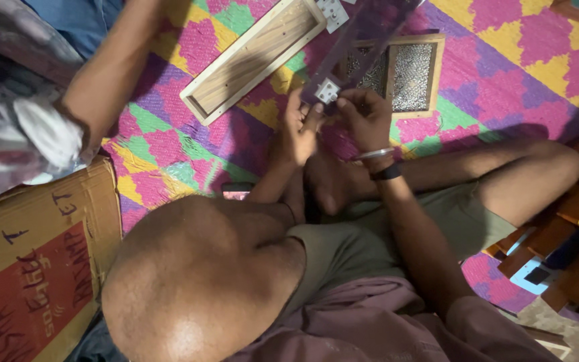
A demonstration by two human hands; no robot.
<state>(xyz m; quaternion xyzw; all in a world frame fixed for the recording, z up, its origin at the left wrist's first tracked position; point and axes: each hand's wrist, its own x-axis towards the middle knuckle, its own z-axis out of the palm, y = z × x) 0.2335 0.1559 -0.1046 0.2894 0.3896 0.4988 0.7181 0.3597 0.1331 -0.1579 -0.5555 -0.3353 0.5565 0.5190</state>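
I sit cross-legged on a bright patterned mat (pixel 517 47). In front of my knees I hold up a clear plastic sheet (pixel 370 33). A small white square fitting (pixel 328 90) sits at its near corner. My left hand (pixel 299 127) grips the sheet's corner from the left, fingers just under the fitting. My right hand (pixel 364 117), with a metal bangle and a dark band on its wrist, pinches the fitting from the right. A second white fitting (pixel 333 12) sits further up the sheet.
A long wooden frame (pixel 256 57) lies on the mat at top centre. A wooden frame with metal mesh panels (pixel 407 75) lies behind the sheet. Another person's arm (pixel 108 74) reaches in at upper left. A cardboard box (pixel 28 268) stands at left, and stacked wooden pieces (pixel 571 228) at right.
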